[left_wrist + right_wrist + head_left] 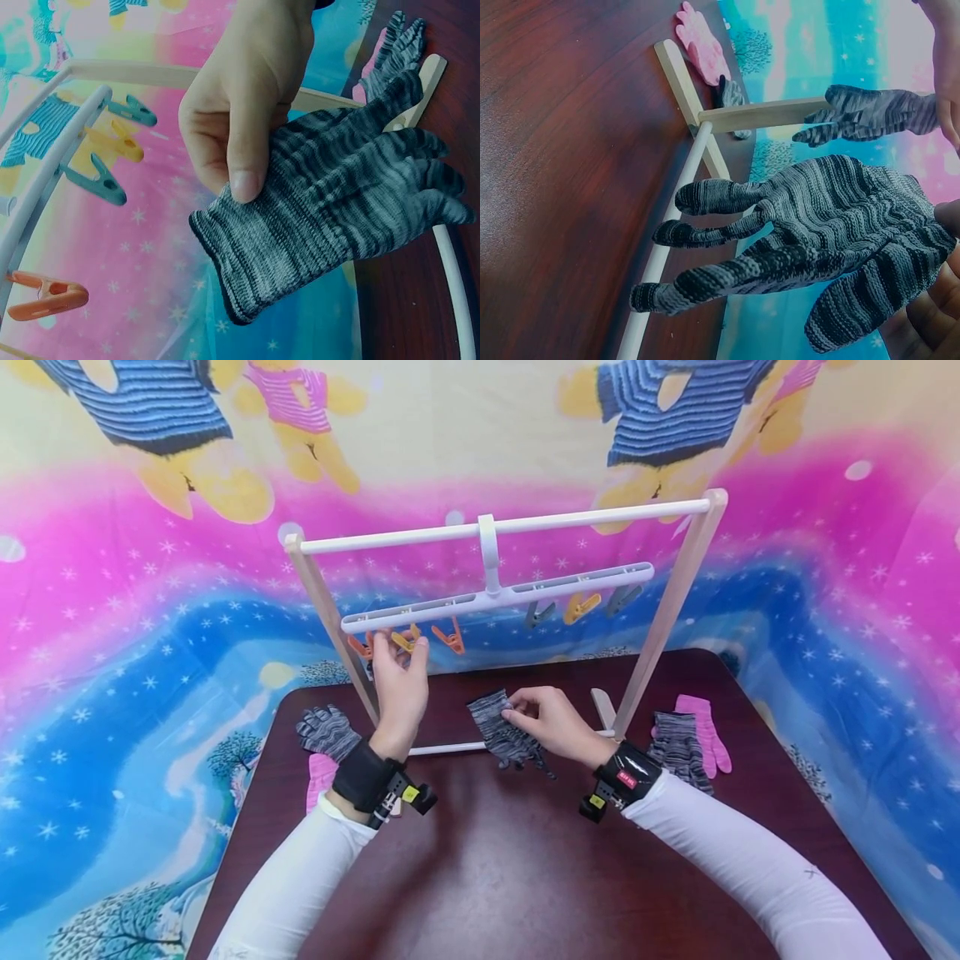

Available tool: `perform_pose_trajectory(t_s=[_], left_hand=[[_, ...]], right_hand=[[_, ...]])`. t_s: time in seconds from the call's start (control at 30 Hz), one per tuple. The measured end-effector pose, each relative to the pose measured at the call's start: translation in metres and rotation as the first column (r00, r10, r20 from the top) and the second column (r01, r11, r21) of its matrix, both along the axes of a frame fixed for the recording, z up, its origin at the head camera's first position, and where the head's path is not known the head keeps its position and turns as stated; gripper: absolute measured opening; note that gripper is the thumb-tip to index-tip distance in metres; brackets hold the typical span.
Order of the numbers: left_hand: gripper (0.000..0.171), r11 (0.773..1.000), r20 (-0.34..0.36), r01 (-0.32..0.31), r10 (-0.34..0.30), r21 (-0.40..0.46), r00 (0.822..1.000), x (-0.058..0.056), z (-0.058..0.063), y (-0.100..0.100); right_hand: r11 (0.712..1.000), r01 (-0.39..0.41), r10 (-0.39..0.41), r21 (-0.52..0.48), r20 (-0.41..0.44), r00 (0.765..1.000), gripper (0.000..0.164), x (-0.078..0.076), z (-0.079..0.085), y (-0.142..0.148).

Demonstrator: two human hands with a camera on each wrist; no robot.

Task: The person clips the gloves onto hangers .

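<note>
Two bare hands worked at a white hanger (491, 597) above a dark red bench (525, 860), a grey-and-black striped glove (491, 722) between the person and the rack (663, 618). The right hand (558, 720) pinched that glove near its cuff, thumb clamped over the knit, and the glove's own finger tubes dangled in the air below the hanger. With that glove as the dial's centre in the head view, the left hand (401, 689) was at ten o'clock, its fingers clamped on a yellow clip (405, 639) beneath the hanger. A second striped glove (877, 112) hung cuff up just beside the left hand in the right wrist view; whether hand or clip bore it could not be told. Orange clips (450, 637) flanked the yellow one, at its three and nine o'clock. On the bench at nine o'clock, a third striped glove (330, 731) lay against pink knitwear (320, 777); at three o'clock, a fourth striped glove (677, 745) partly covered a pink glove (708, 731). Behind spread a pink-and-blue backdrop (150, 577) with snowflakes.
</note>
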State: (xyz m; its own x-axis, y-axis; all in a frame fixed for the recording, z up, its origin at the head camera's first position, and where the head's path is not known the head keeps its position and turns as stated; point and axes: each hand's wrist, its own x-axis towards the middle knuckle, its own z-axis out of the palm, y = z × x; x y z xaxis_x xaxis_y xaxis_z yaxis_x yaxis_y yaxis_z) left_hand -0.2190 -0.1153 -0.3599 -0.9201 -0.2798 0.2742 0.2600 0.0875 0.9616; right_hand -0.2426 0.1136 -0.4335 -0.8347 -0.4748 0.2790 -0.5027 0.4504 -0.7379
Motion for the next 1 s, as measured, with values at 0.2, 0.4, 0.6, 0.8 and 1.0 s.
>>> perform_pose_trajectory(t_s=[0.2,0.4,0.6,0.8,1.0], left_hand=[[0.047,0.998,0.018,-0.041,0.042,-0.042,0.999,-0.0021,0.0027,-0.0021],[0.041,0.997,0.003,-0.062,0.062,-0.046,0.998,-0.0037,0.0048,-0.0029],[0.038,0.996,-0.017,-0.069,0.068,-0.064,0.998,-0.0056,0.0035,-0.0051],[0.039,0.995,0.002,-0.054,0.055,-0.087,0.999,-0.0056,0.0037,-0.0078],[0.043,0.993,0.039,-0.031,0.035,-0.113,0.999,-0.0060,0.0051,-0.0091]], right_hand=[[1.000,-0.008,0.008,-0.002,0.001,1.000,0.012,-0.0017,-0.0011,-0.0017],[1.000,-0.010,0.010,-0.003,0.004,1.000,0.012,-0.0010,0.0001,-0.0030],[1.000,-0.013,0.013,-0.001,0.000,1.000,0.012,-0.0013,-0.0007,-0.0039],[1.000,-0.017,0.017,0.000,-0.002,1.000,0.012,-0.0028,0.0001,-0.0063],[1.000,-0.016,0.016,0.004,0.005,1.000,0.012,-0.0030,0.0021,-0.0085]])
